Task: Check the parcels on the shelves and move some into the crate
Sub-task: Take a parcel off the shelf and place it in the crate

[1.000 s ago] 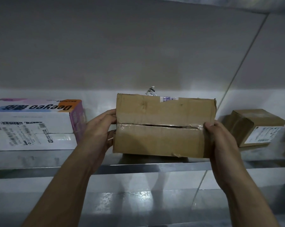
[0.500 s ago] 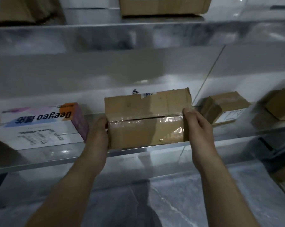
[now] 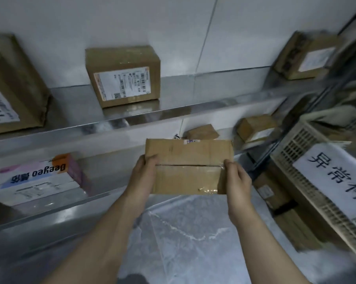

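I hold a flat brown cardboard parcel [image 3: 188, 160] with a taped seam in front of the lower shelf [image 3: 56, 210], clear of its edge. My left hand [image 3: 144, 177] grips its left side, thumb on the front face. My right hand [image 3: 237, 181] grips its right side. At the right stands a beige slatted plastic crate [image 3: 296, 148] with a white handwritten paper sign [image 3: 337, 177] on its side.
The upper shelf [image 3: 173, 111] carries a labelled brown box [image 3: 123, 75], a big box [image 3: 13, 85] at left and another [image 3: 308, 56] at far right. A white and pink box [image 3: 37, 179] lies on the lower shelf, small brown boxes [image 3: 255, 128] further right. Flat cartons [image 3: 275, 193] lie under the crate.
I have drawn the parcel off the lower shelf toward me and to the right. The view pulled back, and the upper shelf and the crate have come into sight.
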`<control>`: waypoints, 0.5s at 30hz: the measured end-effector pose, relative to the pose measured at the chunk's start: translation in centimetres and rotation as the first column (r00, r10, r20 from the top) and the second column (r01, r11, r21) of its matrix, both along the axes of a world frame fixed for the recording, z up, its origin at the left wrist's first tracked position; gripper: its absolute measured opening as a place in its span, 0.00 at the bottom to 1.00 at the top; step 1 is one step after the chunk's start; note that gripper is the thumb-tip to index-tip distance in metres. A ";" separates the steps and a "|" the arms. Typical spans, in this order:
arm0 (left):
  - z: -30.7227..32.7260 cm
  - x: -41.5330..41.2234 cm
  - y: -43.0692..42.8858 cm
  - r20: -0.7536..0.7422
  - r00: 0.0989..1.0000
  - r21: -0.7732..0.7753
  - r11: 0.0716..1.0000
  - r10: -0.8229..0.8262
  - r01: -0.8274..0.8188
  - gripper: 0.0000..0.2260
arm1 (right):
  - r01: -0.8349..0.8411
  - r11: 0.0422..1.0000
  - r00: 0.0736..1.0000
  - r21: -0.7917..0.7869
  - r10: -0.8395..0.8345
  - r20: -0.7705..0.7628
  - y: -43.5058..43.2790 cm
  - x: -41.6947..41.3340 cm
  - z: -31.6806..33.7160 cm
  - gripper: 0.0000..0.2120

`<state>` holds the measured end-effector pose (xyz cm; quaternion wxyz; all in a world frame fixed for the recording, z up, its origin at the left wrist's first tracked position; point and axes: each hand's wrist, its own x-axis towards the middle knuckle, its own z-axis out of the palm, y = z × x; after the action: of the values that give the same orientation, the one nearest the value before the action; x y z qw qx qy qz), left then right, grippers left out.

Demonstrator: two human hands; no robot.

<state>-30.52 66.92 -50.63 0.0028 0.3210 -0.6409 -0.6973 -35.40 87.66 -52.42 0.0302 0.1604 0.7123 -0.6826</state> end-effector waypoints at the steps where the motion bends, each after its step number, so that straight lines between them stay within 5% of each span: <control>1: 1.3 -0.2 1.2 -0.019 1.000 -0.005 1.000 -0.023 0.023 0.15 | 0.028 1.000 0.999 0.006 -0.028 -0.020 1.4 0.7 1.8 0.12; 15: 20.0 -1.5 19.8 -0.274 0.926 0.037 0.960 -0.258 0.279 0.08 | 0.285 0.958 0.938 0.020 -0.275 -0.213 20.3 5.8 22.4 0.09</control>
<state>-31.99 86.72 -30.58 -0.0186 0.1333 -0.6457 -0.7516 -29.62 107.97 -29.98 -0.1461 0.1883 0.6986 -0.6746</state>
